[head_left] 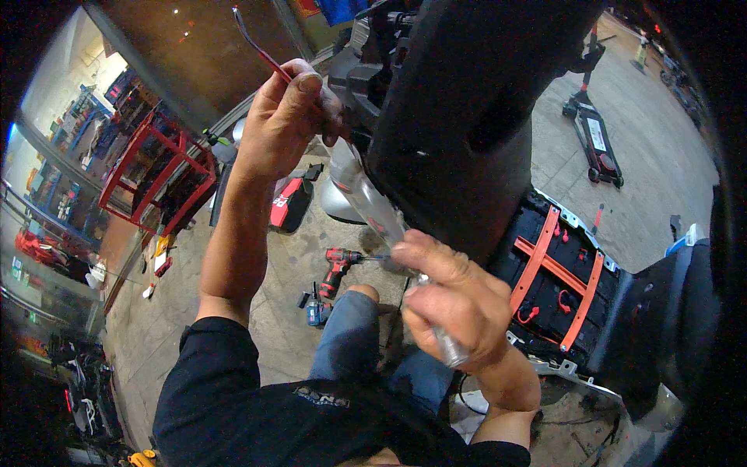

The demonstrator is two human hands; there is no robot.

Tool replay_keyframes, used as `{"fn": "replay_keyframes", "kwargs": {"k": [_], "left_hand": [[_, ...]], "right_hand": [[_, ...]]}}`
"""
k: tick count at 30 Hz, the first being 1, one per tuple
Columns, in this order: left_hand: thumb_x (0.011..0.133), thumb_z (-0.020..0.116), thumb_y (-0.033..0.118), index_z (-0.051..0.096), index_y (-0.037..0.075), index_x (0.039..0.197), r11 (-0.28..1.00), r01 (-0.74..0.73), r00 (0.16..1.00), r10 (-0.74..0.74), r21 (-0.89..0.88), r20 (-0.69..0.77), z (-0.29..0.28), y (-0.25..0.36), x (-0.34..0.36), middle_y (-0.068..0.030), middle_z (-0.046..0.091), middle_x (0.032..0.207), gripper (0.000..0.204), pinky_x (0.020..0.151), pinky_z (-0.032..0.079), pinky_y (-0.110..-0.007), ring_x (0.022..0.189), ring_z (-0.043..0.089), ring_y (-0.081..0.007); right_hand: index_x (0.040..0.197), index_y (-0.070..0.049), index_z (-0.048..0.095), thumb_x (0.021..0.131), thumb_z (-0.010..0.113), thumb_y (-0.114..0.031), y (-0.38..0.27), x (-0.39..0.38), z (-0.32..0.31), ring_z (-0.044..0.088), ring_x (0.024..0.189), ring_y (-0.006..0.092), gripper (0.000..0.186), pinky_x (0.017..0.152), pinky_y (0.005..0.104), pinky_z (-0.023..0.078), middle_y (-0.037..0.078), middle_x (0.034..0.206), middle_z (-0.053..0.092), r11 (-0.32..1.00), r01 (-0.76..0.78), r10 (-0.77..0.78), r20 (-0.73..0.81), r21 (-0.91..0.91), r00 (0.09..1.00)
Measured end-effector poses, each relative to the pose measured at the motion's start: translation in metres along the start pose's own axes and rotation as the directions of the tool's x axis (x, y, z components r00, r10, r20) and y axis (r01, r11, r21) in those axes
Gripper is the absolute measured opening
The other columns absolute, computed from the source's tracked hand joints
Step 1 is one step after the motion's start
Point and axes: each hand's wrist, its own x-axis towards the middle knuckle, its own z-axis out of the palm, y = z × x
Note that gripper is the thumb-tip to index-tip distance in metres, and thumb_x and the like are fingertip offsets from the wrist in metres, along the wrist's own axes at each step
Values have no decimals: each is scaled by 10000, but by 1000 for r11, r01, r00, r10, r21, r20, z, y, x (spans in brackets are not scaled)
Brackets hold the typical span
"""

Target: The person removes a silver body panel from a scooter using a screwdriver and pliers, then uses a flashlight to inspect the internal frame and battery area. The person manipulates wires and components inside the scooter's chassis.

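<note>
— Close in front of the person's chest, what is being gripped?

— A silvery tube (450,349) is wrapped by the right hand (461,300), which is clamped round it with the lower end left jutting out under the fist. Farther up, a thin red-and-black wire (266,57) is pinched by the left hand (286,117), thumb pressed to fingers, its free end pointed upward. Between the hands, beside a black panel (443,148), a pale shiny length (367,198) is seen.

— How is this best handled?

— The wire is probably best pinched lightly, so that no kink is put in it. The tube should be steadied and turned slowly, and held off the panel so that nothing is scuffed.

— What is hard to make out?

— The right hand is blurred, so the tube's kind cannot be told; whether it is joined to the shiny length is hidden by the fist. The wire's lower end is covered by the left fingers. Beyond the knees, the tip of the red drill's (338,271) bit is hard to trace, and a red-and-black case (291,205) is partly hidden by the forearm. Farther off, the load of a red cart (146,204) is lost in shadow.
</note>
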Motion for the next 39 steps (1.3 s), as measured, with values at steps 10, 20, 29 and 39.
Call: {"fn": "replay_keyframes", "kwargs": {"k": [10, 20, 29, 39], "left_hand": [[1033, 537, 256, 494, 90, 1062, 999, -43, 999, 43, -12, -1, -1, -4, -4, -122, 631, 804, 174, 556, 490, -322, 693, 644, -227], [1039, 524, 244, 491, 80, 1057, 997, -43, 997, 48, 71, -67, 3, -3, -4, -108, 643, 809, 169, 552, 503, -310, 696, 664, -219], [1026, 556, 276, 505, 83, 1045, 998, -49, 999, 49, 28, 8, 0, -6, -4, -89, 661, 810, 200, 563, 496, -288, 683, 668, -186], [1037, 523, 320, 511, 97, 1042, 976, -212, 973, 207, -43, -97, 2, 0, -15, -112, 673, 804, 224, 565, 507, -305, 719, 693, -222]], "right_hand": [[913, -69, 519, 734, 665, 110, 5, 2, -5, 710, 998, 398, 293, 823, 432, 597, 230, 1039, 702, 996, -60, 62, -24, 68, 998], [964, -47, 514, 782, 643, 89, 28, 5, -11, 725, 938, 324, 262, 796, 400, 591, 251, 1057, 700, 911, -178, 265, -197, 373, 944], [938, -72, 494, 745, 678, 70, 16, 4, 2, 716, 969, 384, 302, 780, 418, 604, 220, 1027, 705, 999, 4, -2, -59, 32, 998], [924, -71, 494, 752, 674, 71, 10, 1, 6, 712, 980, 390, 287, 824, 428, 595, 221, 1039, 702, 999, 2, -5, -47, -52, 999]]}}
